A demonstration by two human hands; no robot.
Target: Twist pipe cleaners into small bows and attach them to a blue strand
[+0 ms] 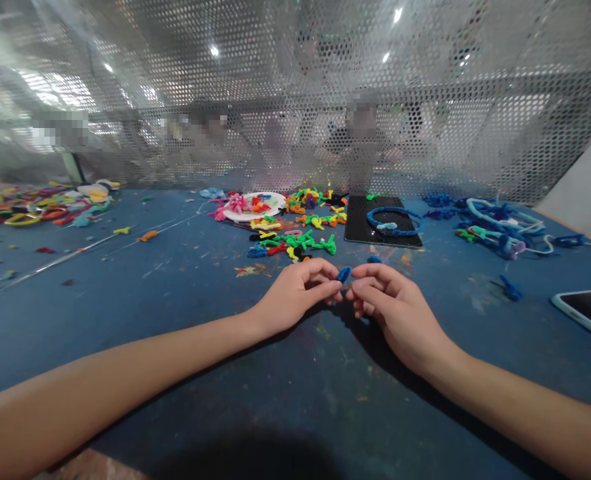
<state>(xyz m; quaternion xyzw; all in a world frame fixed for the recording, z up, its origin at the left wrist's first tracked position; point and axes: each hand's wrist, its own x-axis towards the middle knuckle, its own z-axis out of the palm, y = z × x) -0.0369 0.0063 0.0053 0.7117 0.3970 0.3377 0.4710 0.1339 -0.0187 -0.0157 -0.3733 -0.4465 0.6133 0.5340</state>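
Observation:
My left hand [300,290] and my right hand [405,310] meet over the blue table, fingertips closed in a pinch. Between them is a small bent piece of blue pipe cleaner [344,274], its fuzzy loop showing above the fingers. Something small and dark sits between the thumbs; its kind is hard to make out. The lower fingers of both hands are partly hidden. Just beyond the right fingers lies another blue fuzzy bit [374,259].
Colourful pipe-cleaner pieces [308,241] lie ahead, beside a white plate [235,215]. A blue braided ring [395,221] rests on a black panel [358,230]. Blue bundles [505,227] and a phone [590,312] are at right. A perforated metal screen [275,87] stands behind.

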